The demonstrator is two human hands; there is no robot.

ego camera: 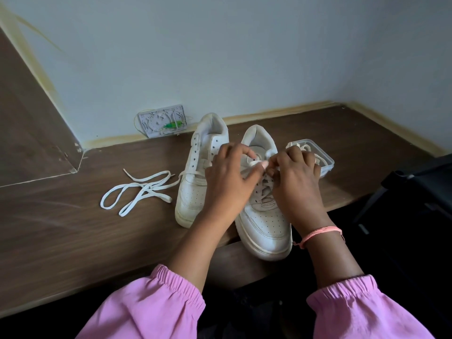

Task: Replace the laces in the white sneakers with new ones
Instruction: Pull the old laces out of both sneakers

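Working on the right sneaker (265,216) at the top of its lacing, both hands bunched over the tongue near the upper eyelets. Left hand (228,178) has thumb and forefinger pinched on the lace in the shoe (254,163), other fingers loosely curled; right hand (294,177) is curled in tight too, fingertips pressed together on the same lace just beside the left thumb, though what exactly it grips is hidden by the knuckles. My take: this looks like undoing or pulling lace out at the top rows, so go one crossing at a time, keep the shoe steady on the table (73,228), and pull straight through the eyelet so the tip doesn't snag. The lace sits right between the two sets of fingertips, touching both. Left sneaker (195,182) stands just beside it, upper eyelets already bare, with a loose lace (137,192) trailing off onto the table to its left. A clear plastic box (326,165) with coiled laces sits behind the right hand, probably the new ones.
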